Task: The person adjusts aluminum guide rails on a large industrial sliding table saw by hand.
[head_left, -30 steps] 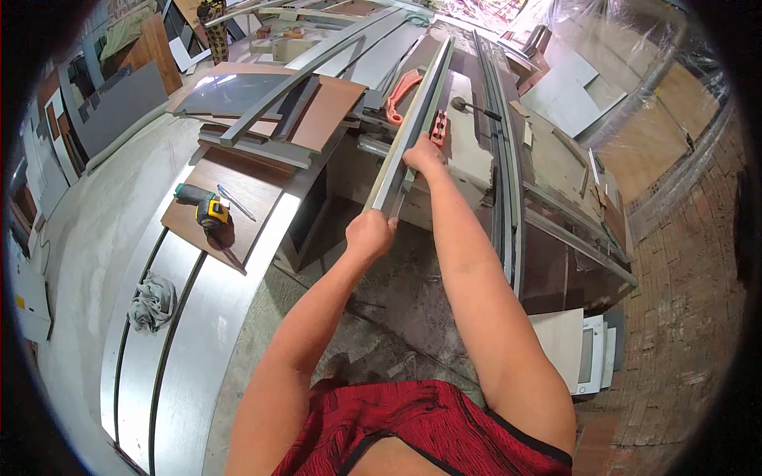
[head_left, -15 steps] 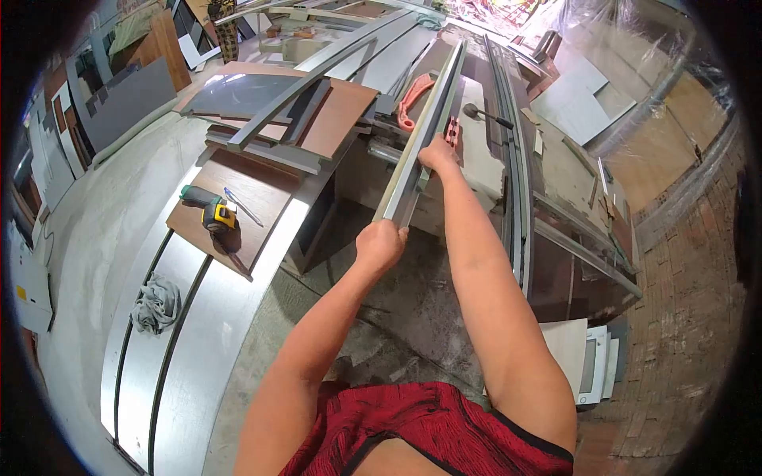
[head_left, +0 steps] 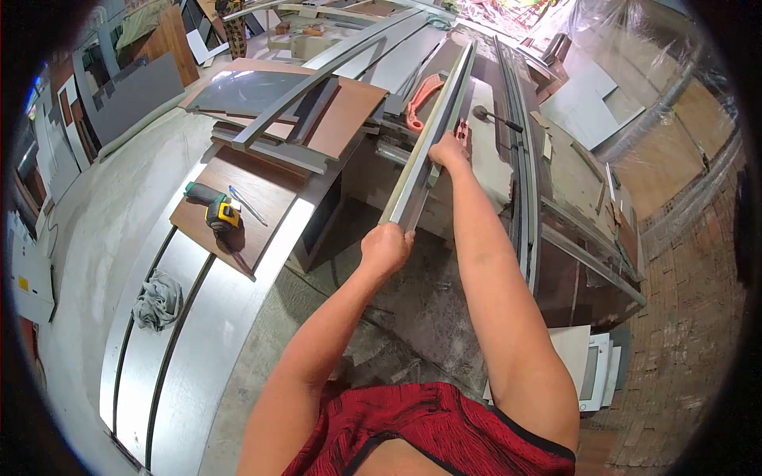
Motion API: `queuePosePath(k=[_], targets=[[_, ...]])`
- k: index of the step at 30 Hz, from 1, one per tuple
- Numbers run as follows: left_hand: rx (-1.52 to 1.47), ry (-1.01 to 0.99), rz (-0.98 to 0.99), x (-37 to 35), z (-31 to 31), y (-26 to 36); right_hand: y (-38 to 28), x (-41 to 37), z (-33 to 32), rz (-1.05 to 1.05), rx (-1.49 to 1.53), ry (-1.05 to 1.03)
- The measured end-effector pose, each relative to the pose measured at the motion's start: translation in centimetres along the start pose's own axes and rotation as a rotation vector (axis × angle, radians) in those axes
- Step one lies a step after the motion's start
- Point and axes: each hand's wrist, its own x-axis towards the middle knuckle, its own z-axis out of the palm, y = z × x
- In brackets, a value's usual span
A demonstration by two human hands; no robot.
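A long metal profile [head_left: 410,190] with a pale strip along its left side runs away from me over the workbench. My left hand [head_left: 386,247] is closed round its near end. Further along, my right hand [head_left: 449,151] grips the same profile from the right, its fingers partly hidden behind the wrist. Just beyond the right hand lies a small red tool [head_left: 462,130], too covered to name. To the left of the profile rests an orange curved tool [head_left: 416,107]. A dark-headed mallet [head_left: 482,113] lies to the right.
On the left, a brown board [head_left: 238,194] carries a tape measure [head_left: 223,214], a pen [head_left: 247,204] and a green-and-black tool [head_left: 205,193]. A grey rag [head_left: 158,300] lies on the metal surface. Long metal bars [head_left: 522,174] stretch along the right. Panels [head_left: 147,93] lean at the far left.
The view has shifted slightly, so the whole scene sits a little further right. Both hands keep their hold on the profile.
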Motion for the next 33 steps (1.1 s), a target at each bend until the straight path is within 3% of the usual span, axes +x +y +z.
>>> queuePosePath(k=[17, 21, 23, 27, 29, 31, 33], targets=[[-0.008, 0.029, -0.014, -0.2, -0.6, 0.5, 0.8, 0.0, 0.4, -0.009, 0.079, -0.017], [-0.035, 0.014, -0.036, 0.0, -0.2, 0.2, -0.1, -3.6, -0.1, -0.024, -0.053, -0.012], [-0.035, 0.024, -0.050, -0.1, -0.3, 0.4, -0.1, -6.4, -1.8, -0.096, 0.071, -0.100], [-0.057, 0.027, -0.043, -0.2, -0.2, 0.3, 4.2, -4.2, 4.2, -0.208, 0.615, 0.037], [-0.057, 0.017, -0.038, -0.1, -0.2, 0.2, 4.6, -6.6, 4.5, -0.324, 0.713, 0.145], [-0.051, 0.018, -0.047, 0.2, 0.1, -0.1, 3.9, -10.2, 3.0, -0.268, 1.029, -0.072], [-0.092, 0.035, -0.057, -0.1, -0.1, 0.1, 3.2, -13.0, 2.1, -0.294, 1.246, -0.119]])
